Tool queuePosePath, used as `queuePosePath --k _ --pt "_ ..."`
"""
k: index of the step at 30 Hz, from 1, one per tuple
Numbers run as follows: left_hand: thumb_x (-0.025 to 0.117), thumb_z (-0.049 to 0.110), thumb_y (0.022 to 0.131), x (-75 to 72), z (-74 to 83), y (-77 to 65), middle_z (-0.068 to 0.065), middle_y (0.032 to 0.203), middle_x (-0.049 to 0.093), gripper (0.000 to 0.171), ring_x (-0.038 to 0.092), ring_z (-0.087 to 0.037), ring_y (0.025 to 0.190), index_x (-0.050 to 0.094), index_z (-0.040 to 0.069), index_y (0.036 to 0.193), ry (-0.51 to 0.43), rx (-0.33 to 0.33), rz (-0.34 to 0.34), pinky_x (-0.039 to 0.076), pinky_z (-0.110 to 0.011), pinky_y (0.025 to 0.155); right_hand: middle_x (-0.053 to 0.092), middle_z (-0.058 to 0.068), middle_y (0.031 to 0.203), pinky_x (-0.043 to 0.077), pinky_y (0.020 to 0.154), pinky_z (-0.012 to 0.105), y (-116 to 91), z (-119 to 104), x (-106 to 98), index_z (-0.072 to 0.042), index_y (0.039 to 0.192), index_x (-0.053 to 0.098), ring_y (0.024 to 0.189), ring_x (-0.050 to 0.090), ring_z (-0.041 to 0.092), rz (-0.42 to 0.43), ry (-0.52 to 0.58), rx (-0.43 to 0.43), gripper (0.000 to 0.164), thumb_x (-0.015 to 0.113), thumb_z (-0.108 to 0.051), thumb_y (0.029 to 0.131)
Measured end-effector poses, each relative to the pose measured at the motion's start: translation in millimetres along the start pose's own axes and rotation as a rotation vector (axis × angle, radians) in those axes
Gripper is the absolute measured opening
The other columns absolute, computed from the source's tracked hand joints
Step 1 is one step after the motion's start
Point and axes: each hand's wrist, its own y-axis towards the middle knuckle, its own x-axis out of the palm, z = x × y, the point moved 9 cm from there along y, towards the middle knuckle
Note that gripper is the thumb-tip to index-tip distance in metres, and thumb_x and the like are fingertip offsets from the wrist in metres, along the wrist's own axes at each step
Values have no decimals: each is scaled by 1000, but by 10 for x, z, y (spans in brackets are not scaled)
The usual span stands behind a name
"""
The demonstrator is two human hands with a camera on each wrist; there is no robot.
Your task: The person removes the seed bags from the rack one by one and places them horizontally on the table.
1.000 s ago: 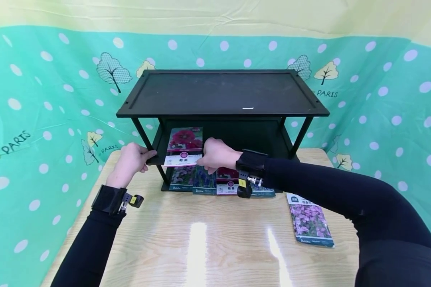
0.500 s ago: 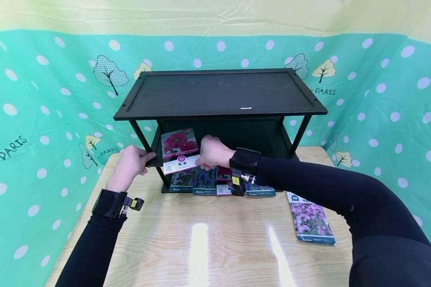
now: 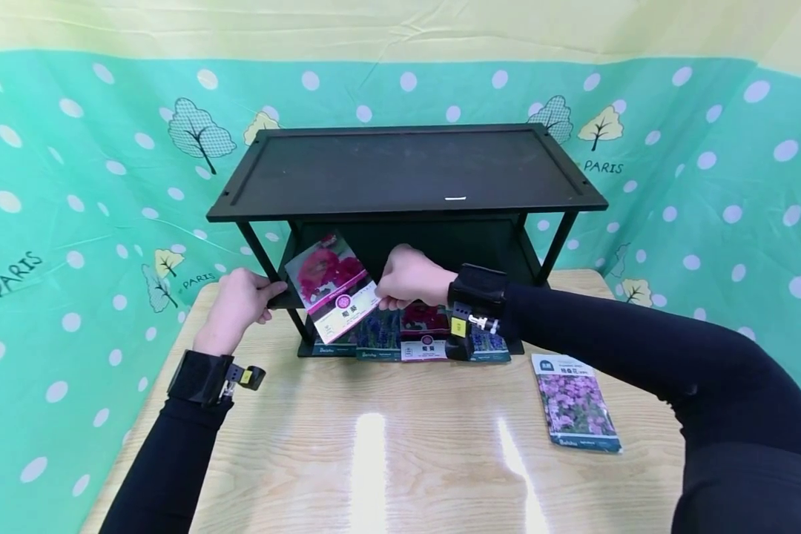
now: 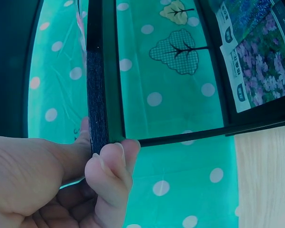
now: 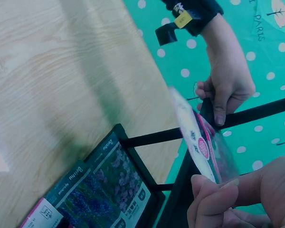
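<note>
My left hand (image 3: pixel 240 305) grips the left front corner of the black rack's middle shelf (image 4: pixel 97 99), thumb on one side and fingers on the other. My right hand (image 3: pixel 410 278) pinches a seed packet (image 3: pixel 334 288) by its lower right edge, between thumb and fingers. Dark red flowers and a white label band show on its front. It slants in the head view, its lower corner hanging past the shelf's front edge. The right wrist view shows this packet (image 5: pixel 195 142) nearly edge-on, with my left hand (image 5: pixel 230 80) beyond it.
The black rack (image 3: pixel 407 170) stands on the wooden table. Several flower seed packets (image 3: pixel 378 337) lie side by side on its bottom shelf, partly covered by the right wrist and the held packet. A pink-flower packet (image 3: pixel 577 404) lies on the table at right. Behind hangs a dotted green curtain (image 3: pixel 93 222).
The held packet has turned from nearly straight to a counterclockwise slant, and its lower end has come out over the shelf's front edge. My right hand turned with it; my left hand stayed on the shelf corner.
</note>
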Motion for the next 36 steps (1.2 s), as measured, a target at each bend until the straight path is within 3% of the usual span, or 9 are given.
queuePosePath --k 13,36 --pt "65 20 105 -34 11 13 -3 53 62 33 64 -17 48 79 -5 87 24 -6 9 44 -28 47 72 14 83 52 64 22 -441 219 -281 4 99 77 67 60 18 43 84 42 17 64 -6 102" --pt "65 18 105 4 4 29 -3 54 63 36 64 -15 48 77 -4 78 21 -11 -11 44 -28 48 73 14 94 54 67 24 -1380 936 -771 9 123 66 78 62 21 123 167 179 27 59 -10 106"
